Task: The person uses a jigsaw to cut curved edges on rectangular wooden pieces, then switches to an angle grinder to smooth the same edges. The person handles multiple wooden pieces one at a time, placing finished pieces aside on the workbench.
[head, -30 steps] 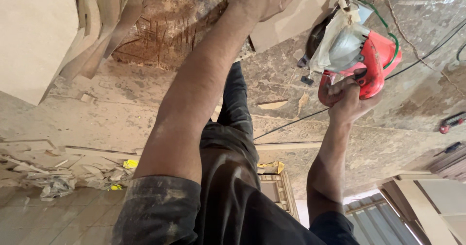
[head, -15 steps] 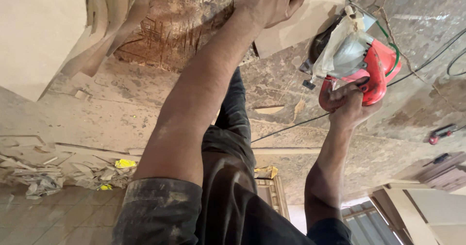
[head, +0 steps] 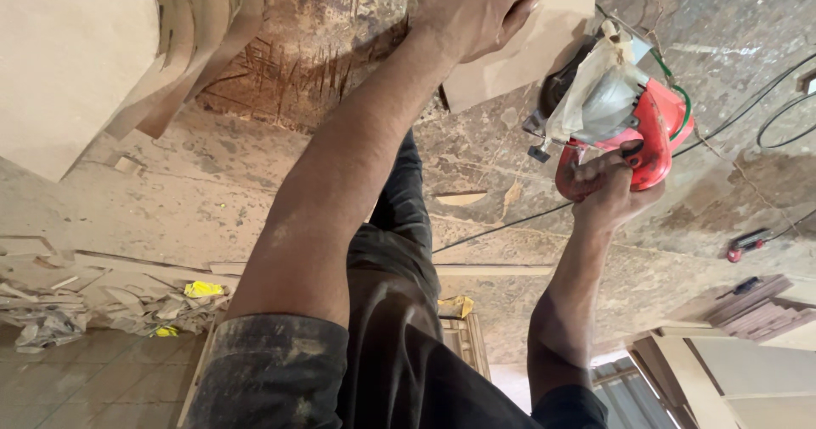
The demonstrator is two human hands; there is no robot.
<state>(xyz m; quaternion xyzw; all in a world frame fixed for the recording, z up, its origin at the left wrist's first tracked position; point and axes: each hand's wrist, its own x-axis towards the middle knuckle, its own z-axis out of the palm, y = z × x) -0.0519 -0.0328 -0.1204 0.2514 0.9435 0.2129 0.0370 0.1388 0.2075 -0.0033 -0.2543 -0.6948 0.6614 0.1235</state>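
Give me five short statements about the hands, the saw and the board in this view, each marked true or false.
1. The right hand grips the handle of a red power saw. True.
2. The left hand holds a hammer. False: it presses flat on a pale board, with no tool in it.
3. A whitish plastic bag is wrapped over the saw's body. True.
4. The saw is blue. False: its housing is red.
5. A small red tool lies on the dusty floor, away from both hands. True.
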